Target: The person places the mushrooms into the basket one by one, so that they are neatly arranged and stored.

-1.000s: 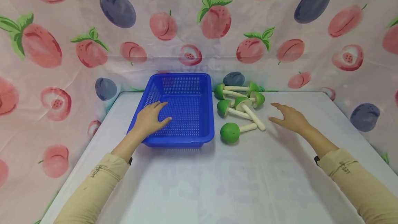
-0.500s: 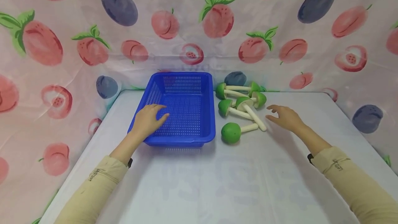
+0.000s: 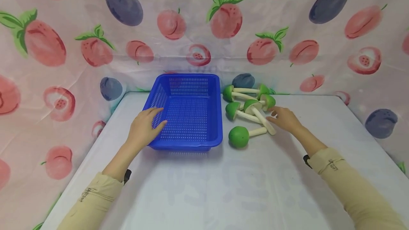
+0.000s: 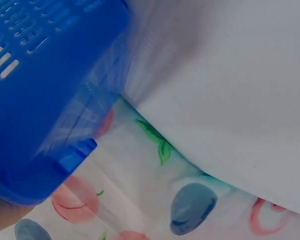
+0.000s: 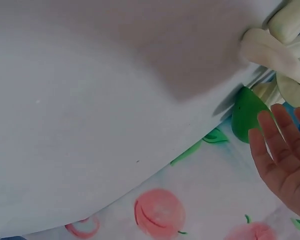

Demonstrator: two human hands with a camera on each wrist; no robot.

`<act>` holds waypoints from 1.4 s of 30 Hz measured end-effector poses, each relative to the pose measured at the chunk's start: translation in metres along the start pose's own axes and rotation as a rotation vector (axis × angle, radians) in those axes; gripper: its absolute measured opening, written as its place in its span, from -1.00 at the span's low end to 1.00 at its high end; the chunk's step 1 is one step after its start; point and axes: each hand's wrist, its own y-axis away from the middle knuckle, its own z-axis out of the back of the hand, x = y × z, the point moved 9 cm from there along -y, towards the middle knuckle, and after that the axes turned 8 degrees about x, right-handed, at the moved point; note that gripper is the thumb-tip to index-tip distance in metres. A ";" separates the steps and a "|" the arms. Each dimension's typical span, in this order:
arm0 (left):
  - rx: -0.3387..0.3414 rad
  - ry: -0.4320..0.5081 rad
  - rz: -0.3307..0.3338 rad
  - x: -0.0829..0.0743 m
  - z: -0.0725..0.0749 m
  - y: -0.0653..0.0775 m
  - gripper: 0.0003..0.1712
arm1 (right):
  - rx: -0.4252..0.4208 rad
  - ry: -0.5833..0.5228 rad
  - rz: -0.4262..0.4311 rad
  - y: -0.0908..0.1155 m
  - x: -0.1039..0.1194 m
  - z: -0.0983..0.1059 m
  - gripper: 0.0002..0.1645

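Note:
Several toy mushrooms with green caps and white stems lie in a loose heap right of a blue plastic basket (image 3: 182, 146). My right hand (image 3: 285, 119) is at the heap's right side, fingertips beside the stem of the top mushroom (image 3: 262, 120). Its thumb (image 5: 275, 55) and straight fingers stand apart in the right wrist view, with a green cap (image 5: 247, 114) behind the fingers. A single mushroom (image 3: 239, 137) lies at the heap's front. My left hand (image 3: 142, 127) hovers by the basket's left rim, thumb and fingers spread, holding nothing. The left wrist view shows mostly the basket's wall (image 4: 50, 75).
A white cloth (image 3: 204, 194) covers the table. Behind and at both sides hangs a fruit-print curtain (image 3: 198, 20). The mushrooms at the back (image 3: 246, 90) lie close to that curtain.
My right hand has moved left to the mushroom heap, its fingers drawing closer together. My left hand has shifted a little left, back toward the basket's rim. Basket and mushrooms lie as before.

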 end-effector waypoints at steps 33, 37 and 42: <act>0.221 -0.037 0.202 0.029 -0.024 0.001 0.00 | 0.181 0.017 -0.072 -0.032 0.011 -0.012 -0.47; 0.207 -0.022 0.211 0.030 -0.023 0.002 -0.01 | 0.222 0.035 -0.092 -0.034 0.011 -0.018 -0.47; 0.200 -0.011 0.207 0.028 -0.024 0.001 -0.05 | 0.229 0.042 -0.114 -0.033 0.009 -0.022 -0.52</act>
